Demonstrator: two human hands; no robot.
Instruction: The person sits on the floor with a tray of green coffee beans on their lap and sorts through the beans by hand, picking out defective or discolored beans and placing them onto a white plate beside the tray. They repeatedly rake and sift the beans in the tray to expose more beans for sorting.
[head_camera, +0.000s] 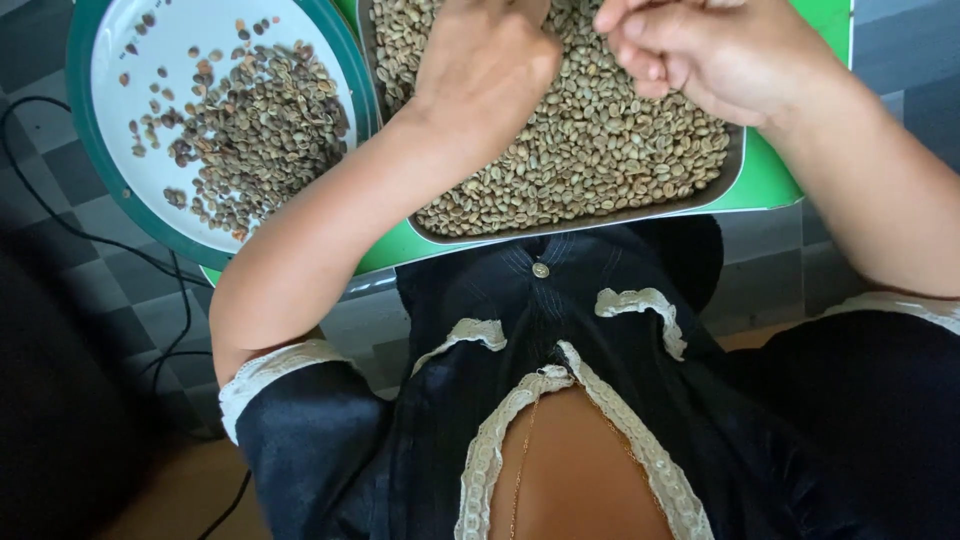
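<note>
- Left hand (485, 65) rests curled among green coffee beans (580, 150) in the metal tray (735, 160) — grip unclear.
- Right hand (710, 50), at one o'clock, fingers pinched — contents hidden.
- Beans seem light, hard, rolling; best pinched singly.

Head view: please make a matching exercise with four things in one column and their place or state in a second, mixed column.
Things:
1. left hand
2. right hand
3. round plate
4. metal tray

Places or states:
A. white with a teal rim, holds darker sorted beans
B. fingers curled, raised over the right part of the tray
C. full of pale green beans, lies on a green board
D. rests knuckles up on the beans in the tray

Pairs: 1-D, 2-B, 3-A, 4-C
</note>
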